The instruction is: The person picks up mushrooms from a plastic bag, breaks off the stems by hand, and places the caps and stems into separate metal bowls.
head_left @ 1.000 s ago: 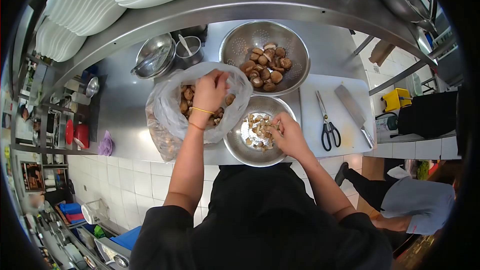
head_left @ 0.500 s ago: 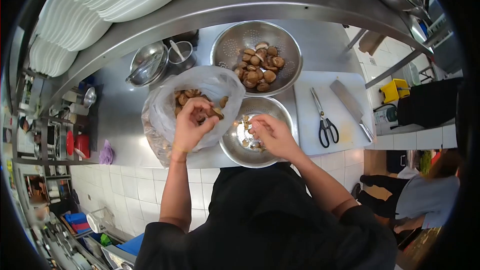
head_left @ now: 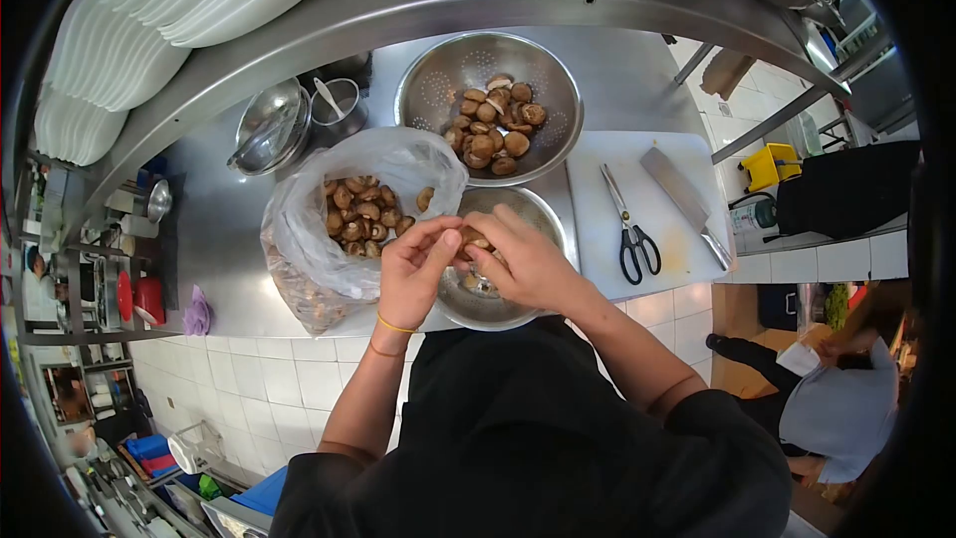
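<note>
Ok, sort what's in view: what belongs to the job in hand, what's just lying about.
Seemingly in use: held mushroom, plastic bag of mushrooms, mushroom-filled colander, lower steel bowl.

Apparently lying about: scissors, cleaver, cutting board, white plates.

Free air abv cutting bd (head_left: 597, 229), R of near bowl (head_left: 551, 229); bag (head_left: 291, 239) blocks L, colander (head_left: 423, 85) far side.

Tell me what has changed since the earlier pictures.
The left hand came out of the plastic bag with a mushroom and moved right; the right hand shifted left, and both now hold it over the lower bowl. Colander, scissors and cleaver stayed put.
</note>
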The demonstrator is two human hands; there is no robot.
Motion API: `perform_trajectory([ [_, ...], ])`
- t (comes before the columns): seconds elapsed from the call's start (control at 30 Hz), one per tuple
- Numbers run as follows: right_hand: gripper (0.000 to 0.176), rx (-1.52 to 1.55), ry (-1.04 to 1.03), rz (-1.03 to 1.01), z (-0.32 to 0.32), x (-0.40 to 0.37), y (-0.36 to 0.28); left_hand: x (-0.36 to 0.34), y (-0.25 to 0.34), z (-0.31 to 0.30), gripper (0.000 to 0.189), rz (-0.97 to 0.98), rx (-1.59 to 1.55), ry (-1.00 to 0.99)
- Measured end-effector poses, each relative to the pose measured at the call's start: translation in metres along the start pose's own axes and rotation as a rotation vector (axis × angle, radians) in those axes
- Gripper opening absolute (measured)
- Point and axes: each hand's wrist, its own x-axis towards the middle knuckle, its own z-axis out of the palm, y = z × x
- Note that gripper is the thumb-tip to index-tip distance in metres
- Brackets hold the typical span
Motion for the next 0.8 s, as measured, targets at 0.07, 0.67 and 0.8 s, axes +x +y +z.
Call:
perform_trajectory([
  [0.07,0.033,-0.072,-0.133,0.123,-0.008,0.001,-0.007,0.002,-0.010,-0.003,0.026,-0.024,-0.029,0.027],
  [0.67,0.027,0.034,0.200,0.176,0.027,-0.008,0.010,0.005,-0.010,0.028,0.017,-0.100,-0.213,0.181],
  [0.8,0.028,0.050,0.170,0.157,0.023,-0.003,0.015,0.006,-0.013,0.031,0.014,-0.120,-0.195,0.225],
])
